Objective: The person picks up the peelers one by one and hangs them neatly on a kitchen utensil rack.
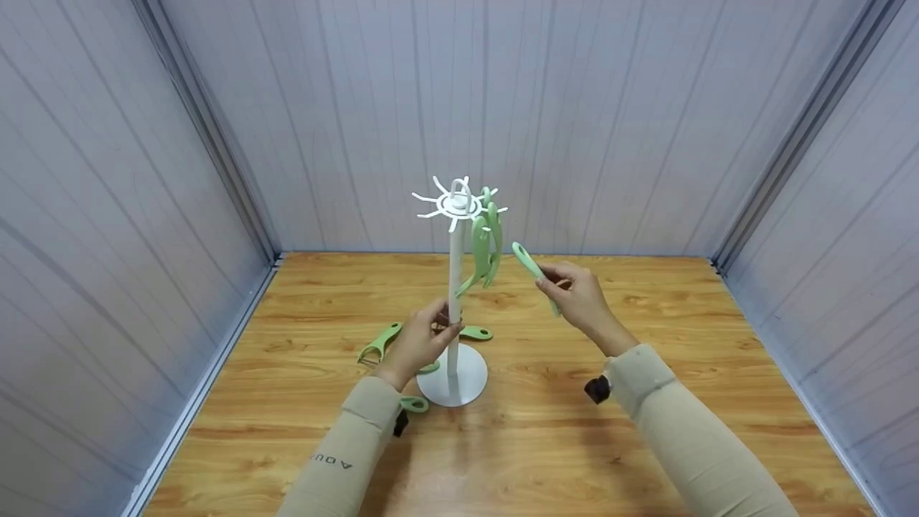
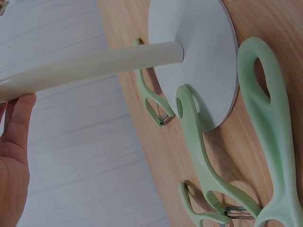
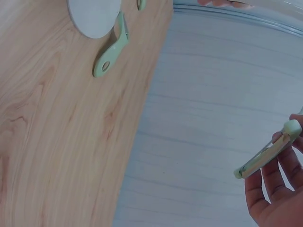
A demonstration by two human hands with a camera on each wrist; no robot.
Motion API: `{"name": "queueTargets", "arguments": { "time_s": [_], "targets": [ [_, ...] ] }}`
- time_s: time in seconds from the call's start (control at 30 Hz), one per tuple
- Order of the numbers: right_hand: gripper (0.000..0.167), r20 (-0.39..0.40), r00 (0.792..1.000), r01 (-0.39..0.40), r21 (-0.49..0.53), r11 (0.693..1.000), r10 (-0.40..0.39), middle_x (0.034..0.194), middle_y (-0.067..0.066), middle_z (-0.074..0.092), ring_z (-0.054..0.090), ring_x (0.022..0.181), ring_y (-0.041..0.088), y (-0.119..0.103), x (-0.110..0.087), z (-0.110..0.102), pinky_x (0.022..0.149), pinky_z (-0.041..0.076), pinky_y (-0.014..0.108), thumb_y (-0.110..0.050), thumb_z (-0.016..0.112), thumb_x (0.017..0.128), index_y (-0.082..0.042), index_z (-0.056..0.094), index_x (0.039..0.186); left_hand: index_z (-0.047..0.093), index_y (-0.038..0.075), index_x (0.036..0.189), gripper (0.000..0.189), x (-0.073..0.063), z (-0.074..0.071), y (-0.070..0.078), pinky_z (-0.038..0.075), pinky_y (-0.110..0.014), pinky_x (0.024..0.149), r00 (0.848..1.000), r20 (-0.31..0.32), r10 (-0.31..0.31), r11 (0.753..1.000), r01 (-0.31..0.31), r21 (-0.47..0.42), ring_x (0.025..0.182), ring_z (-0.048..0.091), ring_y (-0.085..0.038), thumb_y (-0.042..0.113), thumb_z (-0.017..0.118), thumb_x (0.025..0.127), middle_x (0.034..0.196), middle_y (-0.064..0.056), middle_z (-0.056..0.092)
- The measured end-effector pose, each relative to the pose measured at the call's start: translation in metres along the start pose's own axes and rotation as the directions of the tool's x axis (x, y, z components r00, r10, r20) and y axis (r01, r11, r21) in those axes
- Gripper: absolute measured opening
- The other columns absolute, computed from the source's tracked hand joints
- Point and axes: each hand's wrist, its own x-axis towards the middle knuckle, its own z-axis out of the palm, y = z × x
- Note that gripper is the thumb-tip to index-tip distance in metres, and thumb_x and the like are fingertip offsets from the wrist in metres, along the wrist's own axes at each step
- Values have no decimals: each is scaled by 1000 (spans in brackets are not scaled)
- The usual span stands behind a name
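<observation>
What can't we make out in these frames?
Head view: exact number of hanging peelers; they overlap.
Head view: blade end of the peeler beside the left sleeve; the sleeve covers it.
Left wrist view: blade of the nearest peeler; bottom edge cuts it off.
Right wrist view: most of the left hand; top edge cuts it off.

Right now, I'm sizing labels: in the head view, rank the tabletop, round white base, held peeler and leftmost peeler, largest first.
1. Tabletop
2. Round white base
Unsure: held peeler, leftmost peeler; right hand partly hides the former, which looks nearer.
</observation>
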Motion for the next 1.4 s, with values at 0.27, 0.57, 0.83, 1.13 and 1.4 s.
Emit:
{"name": "queueTargets", "arguments": {
  "time_s": [0.27, 0.57, 0.83, 1.13, 1.4],
  "targets": [
    [32, -16, 999, 50, 20, 999, -50, 114, 19, 75, 66, 98, 15, -13, 7, 0, 85, 55, 22, -7, 69, 107, -2, 73, 138, 69, 0, 116, 12, 0, 0, 1, 66, -42, 88, 1000, 0, -5, 1000, 5, -5, 99, 73, -25, 4, 71, 105, 103, -12, 75],
    [31, -42, 996, 83, 55, 995, -80, 110, 19, 75, 63, 94, 8, -30, 18, -4, 84, 54, 20, -6, 68, 107, 0, 73, 137, 69, 5, 117, 12, 0, 0, -1, 66, -38, 88, 1000, 4, -8, 1000, 8, 6, 99, 74, -22, 7, 71, 105, 104, -11, 76],
    [32, -57, 995, 87, 92, 992, -82, 114, 22, 75, 64, 94, 3, -45, 26, -8, 86, 54, 17, -2, 67, 106, 1, 72, 138, 69, 8, 117, 12, 0, 0, -2, 66, -37, 88, 1000, 4, -2, 1000, 2, 0, 99, 74, -22, 7, 72, 105, 105, -10, 76],
    [31, -53, 994, 101, 127, 987, -95, 109, 13, 75, 61, 89, 6, -60, 34, -9, 78, 52, 17, -5, 65, 108, 1, 73, 138, 70, 6, 118, 12, 0, -1, -1, 66, -39, 88, 1000, 7, -17, 1000, 17, 3, 100, 74, -23, 7, 71, 105, 105, -10, 75],
    [31, -35, 996, 86, 151, 985, -81, 111, 10, 74, 64, 95, 10, -72, 40, -8, 80, 53, 18, -9, 63, 110, -1, 73, 139, 68, 6, 118, 12, 0, -1, 0, 66, -41, 89, 1000, 18, -10, 1000, 10, 7, 102, 75, -24, 7, 70, 106, 107, -11, 75]
  ]
}}
